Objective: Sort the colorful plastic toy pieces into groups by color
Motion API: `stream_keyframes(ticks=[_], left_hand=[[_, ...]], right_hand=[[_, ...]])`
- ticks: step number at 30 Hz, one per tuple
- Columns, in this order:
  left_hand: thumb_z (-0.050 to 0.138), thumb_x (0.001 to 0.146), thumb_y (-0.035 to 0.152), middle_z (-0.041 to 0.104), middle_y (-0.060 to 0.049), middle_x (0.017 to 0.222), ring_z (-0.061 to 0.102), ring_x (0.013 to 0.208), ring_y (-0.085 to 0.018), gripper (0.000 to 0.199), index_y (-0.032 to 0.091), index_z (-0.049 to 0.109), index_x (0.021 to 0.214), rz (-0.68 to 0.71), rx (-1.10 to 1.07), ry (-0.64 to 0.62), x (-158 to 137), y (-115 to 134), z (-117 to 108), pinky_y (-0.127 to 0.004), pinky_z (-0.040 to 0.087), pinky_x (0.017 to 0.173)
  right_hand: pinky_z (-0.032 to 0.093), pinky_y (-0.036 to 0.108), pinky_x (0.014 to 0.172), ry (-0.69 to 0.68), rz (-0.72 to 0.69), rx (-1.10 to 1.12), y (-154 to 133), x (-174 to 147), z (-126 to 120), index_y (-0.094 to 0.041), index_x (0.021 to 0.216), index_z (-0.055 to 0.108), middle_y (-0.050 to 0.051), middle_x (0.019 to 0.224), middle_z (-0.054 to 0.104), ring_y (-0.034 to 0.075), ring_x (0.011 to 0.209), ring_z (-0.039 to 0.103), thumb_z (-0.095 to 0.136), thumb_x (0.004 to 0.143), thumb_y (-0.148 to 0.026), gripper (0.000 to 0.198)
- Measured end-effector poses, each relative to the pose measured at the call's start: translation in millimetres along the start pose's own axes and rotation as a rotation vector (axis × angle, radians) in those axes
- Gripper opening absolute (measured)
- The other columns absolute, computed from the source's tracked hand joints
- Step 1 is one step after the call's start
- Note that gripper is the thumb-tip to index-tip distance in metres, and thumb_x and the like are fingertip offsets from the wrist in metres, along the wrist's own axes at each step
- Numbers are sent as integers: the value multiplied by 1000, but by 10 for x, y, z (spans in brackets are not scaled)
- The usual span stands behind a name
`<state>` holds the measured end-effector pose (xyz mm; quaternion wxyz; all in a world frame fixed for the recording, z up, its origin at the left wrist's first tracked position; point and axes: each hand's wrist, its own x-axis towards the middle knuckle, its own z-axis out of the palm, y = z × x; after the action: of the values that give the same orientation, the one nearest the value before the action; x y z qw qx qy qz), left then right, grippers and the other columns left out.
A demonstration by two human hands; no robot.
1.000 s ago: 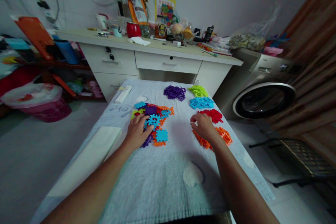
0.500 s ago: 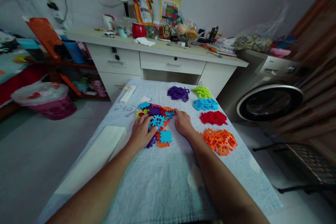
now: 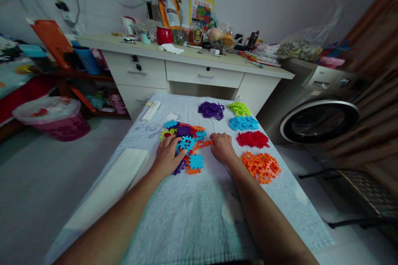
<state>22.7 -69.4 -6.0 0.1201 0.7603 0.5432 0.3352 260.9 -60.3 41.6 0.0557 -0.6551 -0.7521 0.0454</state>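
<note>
A mixed heap of interlocking plastic tiles (image 3: 183, 131), in purple, blue, red, orange and green, lies mid-table. My left hand (image 3: 168, 156) rests on its near left side with fingers and thumb spread around a light blue openwork tile (image 3: 187, 143). To the right, my right hand (image 3: 221, 147) has its fingers closed on the end of orange tiles (image 3: 203, 144) stretching back to the heap; whether these are joined I cannot tell. A solid blue tile (image 3: 196, 161) lies at the heap's near edge.
Along the right stand single-colour piles: purple (image 3: 211, 110), green (image 3: 239, 109), blue (image 3: 243, 123), red (image 3: 253, 139) and orange (image 3: 261, 167). A long white block (image 3: 115, 186) and a narrow white box (image 3: 151, 112) lie on the left. Behind the cloth-covered table is a white desk (image 3: 205, 73).
My right hand has moved slightly right and nearer to me, its fingers curling, and orange tiles now stretch from the heap to it. My left hand stays in place.
</note>
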Motion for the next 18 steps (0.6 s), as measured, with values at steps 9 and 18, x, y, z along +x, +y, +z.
stream_keyframes(ticks=[9, 18], left_hand=[[54, 87, 44, 52, -12, 130, 49, 124, -31, 42, 23, 57, 123, 15, 14, -1, 4, -32, 13, -51, 39, 107], [53, 86, 44, 54, -12, 130, 50, 124, -32, 43, 21, 58, 122, 21, 18, 8, 2, -33, 34, -51, 40, 107]], right_hand=[[35, 38, 87, -84, -49, -45, 83, -200, -161, -20, 117, 64, 13, 113, 65, 29, 107, 52, 49, 85, -13, 36], [38, 35, 86, -142, -87, -25, 116, -275, -188, -18, 110, 65, 13, 117, 60, 25, 104, 51, 50, 85, -13, 30]])
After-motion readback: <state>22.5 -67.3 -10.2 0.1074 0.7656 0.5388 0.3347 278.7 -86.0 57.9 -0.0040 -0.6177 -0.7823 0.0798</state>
